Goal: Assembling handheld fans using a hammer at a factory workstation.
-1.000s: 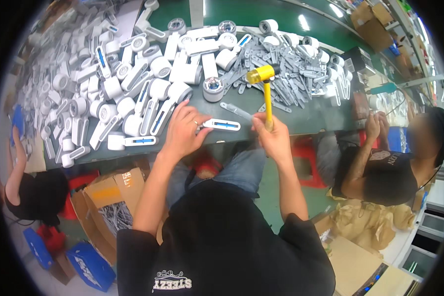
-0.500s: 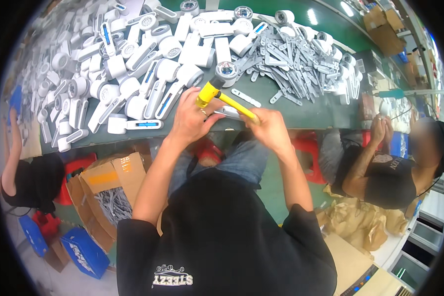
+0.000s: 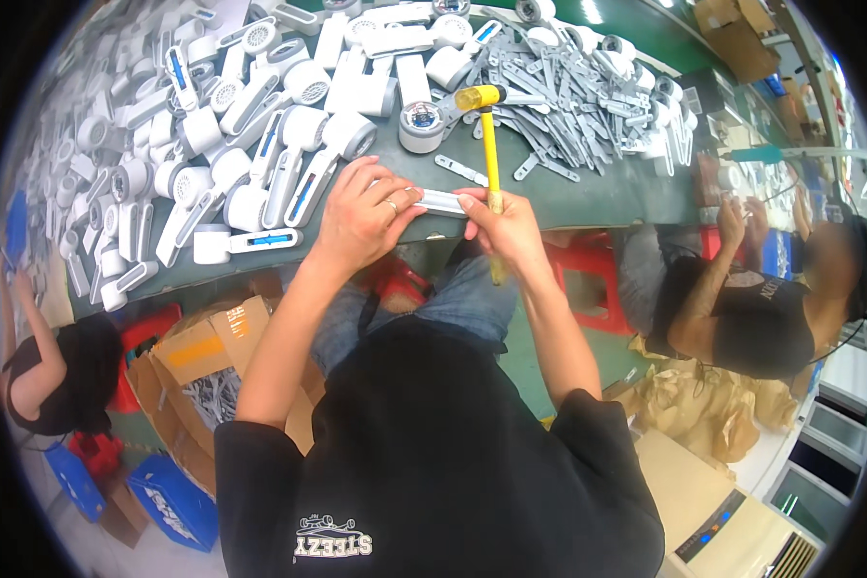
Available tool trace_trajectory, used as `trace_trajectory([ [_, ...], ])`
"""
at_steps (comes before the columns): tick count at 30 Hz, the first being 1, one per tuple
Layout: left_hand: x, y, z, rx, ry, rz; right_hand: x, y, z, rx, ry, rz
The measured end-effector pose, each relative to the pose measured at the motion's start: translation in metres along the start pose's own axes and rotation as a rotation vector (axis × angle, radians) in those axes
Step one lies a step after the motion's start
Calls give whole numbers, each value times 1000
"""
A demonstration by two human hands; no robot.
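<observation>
Pinched at both ends

We find the pale handle piece at the near edge of the green table, lying crosswise between the person's two hands. The left hand is closed on its left end, thumb and bent fingertips drawn together; whether a round head sits under that palm, we cannot tell. The right hand pinches the other end, thumb on top. Holding it from both sides, we judge, stops the piece from turning.

The same right hand has the yellow hammer in its curl, shaft running through the grip and butt poking out below. Its head points toward the far side, probably so the thumb and fingertips are free for the piece (a thrifty way to carry a tool).

Just beyond the hands lies a loose grey strip, and past it a round housing with its inner parts facing up. We note the sorting: white units crowd the left, grey strips heap to the right. That split presumably puts each kind nearer one hand. The patch before the person seems left as working room.
</observation>
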State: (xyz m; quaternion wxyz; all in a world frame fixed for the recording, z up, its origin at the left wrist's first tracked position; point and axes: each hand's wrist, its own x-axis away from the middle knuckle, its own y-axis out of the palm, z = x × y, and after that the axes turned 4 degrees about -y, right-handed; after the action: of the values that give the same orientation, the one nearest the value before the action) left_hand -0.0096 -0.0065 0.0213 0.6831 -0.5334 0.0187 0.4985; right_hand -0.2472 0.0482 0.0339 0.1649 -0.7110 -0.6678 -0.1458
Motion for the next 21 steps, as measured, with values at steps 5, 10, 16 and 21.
trace_trajectory([
  [5,-15,-5,6,-79,173,-127,-1,1,5,44,-26,31],
  [10,-12,5,2,-61,157,-168,7,-1,5,-6,-42,68],
  [16,-11,6,-7,-92,95,-65,67,-21,27,108,-520,153],
  [21,-14,1,-6,-86,99,-94,126,-20,9,522,-305,126],
])
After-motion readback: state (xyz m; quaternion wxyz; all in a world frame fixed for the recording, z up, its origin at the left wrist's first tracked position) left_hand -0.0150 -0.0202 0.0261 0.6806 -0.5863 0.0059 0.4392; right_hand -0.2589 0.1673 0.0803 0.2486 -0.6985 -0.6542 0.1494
